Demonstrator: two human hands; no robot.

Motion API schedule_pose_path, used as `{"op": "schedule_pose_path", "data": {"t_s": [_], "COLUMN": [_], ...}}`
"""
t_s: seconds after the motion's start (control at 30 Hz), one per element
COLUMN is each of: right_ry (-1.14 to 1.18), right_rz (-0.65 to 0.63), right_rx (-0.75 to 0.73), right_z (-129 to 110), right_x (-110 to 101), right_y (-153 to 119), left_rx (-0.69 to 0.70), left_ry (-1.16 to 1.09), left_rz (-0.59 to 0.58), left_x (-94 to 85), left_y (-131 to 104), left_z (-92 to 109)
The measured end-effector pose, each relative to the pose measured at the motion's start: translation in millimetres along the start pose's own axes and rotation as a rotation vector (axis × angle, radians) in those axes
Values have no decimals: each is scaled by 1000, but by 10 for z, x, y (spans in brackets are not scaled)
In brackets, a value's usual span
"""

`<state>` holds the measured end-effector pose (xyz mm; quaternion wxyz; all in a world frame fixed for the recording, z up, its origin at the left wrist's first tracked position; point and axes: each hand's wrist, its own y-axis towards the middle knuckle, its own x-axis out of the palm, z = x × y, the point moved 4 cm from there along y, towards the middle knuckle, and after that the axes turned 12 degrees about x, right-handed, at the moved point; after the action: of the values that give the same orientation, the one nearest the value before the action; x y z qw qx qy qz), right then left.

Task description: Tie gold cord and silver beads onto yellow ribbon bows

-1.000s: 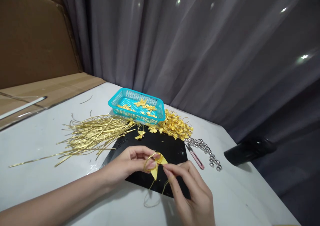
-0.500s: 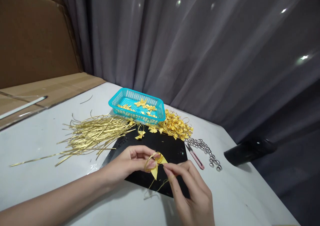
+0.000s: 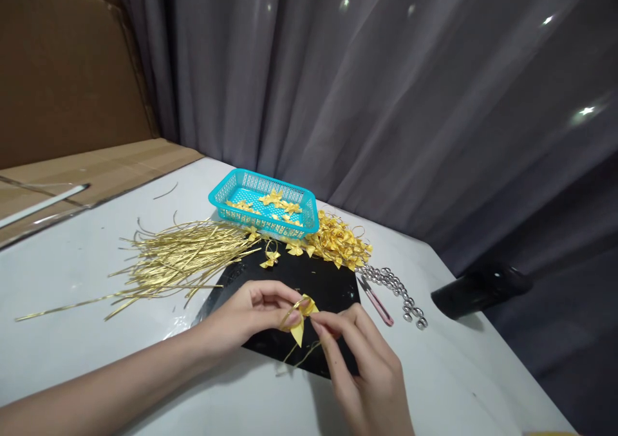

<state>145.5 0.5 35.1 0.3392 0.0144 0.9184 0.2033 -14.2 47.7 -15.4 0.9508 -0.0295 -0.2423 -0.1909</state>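
Over the black mat, my left hand (image 3: 270, 308) is closed around a yellow ribbon bow (image 3: 297, 334), with a gold cord loop standing up by its thumb. My right hand (image 3: 360, 352) pinches thumb and forefinger together at the bow's right side, where the gold cord (image 3: 304, 353) runs in behind the fingertips. Thin cord ends hang below the bow between the hands. The exact pinch point is partly hidden. Beyond my hands, a finished-looking bow with a loop and a small bell-like bead (image 3: 271, 258) lies on the black mat (image 3: 299, 278).
Behind the mat stands a turquoise basket (image 3: 263, 223) with yellow bows inside. To its left lies a bundle of gold cords (image 3: 188, 255); to its right, a heap of yellow bows (image 3: 340, 239). Pink thread snips (image 3: 376, 302), silver bells (image 3: 396, 284) and a black cylinder (image 3: 480, 288) are at right.
My right hand has shifted slightly left, its fingertips closer against the bow. The cord ends have swung a little. My left hand keeps its hold almost unmoved.
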Motion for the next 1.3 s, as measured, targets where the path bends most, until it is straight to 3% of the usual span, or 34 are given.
{"op": "schedule_pose_path", "data": {"t_s": [0.37,0.93,1.1,1.3], "right_ry": [40,111,119,110], "right_rz": [-14,-75,-82,-59], "right_rx": [-32,-62,-30,-62], "right_z": [-37,-19,-9,-38], "right_x": [-72,-57,-33,-45], "right_y": [98,89,80,83], "left_rx": [-67,-137,-108,-71], "left_ry": [-177,-262,-323,-246], "left_rz": [19,16,-5,-44], "left_x": [85,127,135,138], "left_y": [-39,-62,-65,-68], "left_z": [26,18,17,30]}}
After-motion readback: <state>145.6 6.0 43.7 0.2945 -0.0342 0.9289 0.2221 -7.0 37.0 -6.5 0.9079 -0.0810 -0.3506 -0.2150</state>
